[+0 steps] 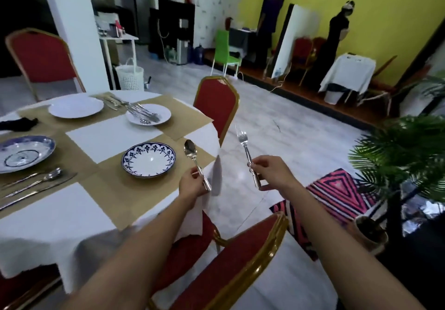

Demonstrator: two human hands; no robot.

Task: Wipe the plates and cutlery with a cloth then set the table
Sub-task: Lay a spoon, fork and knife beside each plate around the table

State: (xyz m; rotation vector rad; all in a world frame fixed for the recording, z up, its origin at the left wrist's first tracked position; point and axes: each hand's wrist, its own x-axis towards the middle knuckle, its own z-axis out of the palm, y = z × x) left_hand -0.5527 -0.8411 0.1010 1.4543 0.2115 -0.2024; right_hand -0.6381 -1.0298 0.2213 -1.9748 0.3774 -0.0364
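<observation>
My left hand [192, 184] grips the handle of a silver spoon [191, 149], its bowl pointing up over the table's right edge, just right of a blue-rimmed white bowl plate [148, 159]. My right hand [269, 172] holds a silver fork [243, 141] by the handle, tines up, out past the table over the floor. A dark cloth [19, 123] lies at the table's far left. A small white plate [148, 114] at the back carries several pieces of cutlery [142, 113].
Round table [101, 136] with white cloth and tan placemats. A large white plate [75, 106] sits at the back, a blue patterned plate [25, 153] at left with cutlery [36, 184] beside it. Red chairs [216, 107] ring the table; one chair [240, 261] is directly under my arms. A potted plant [397, 160] is at right.
</observation>
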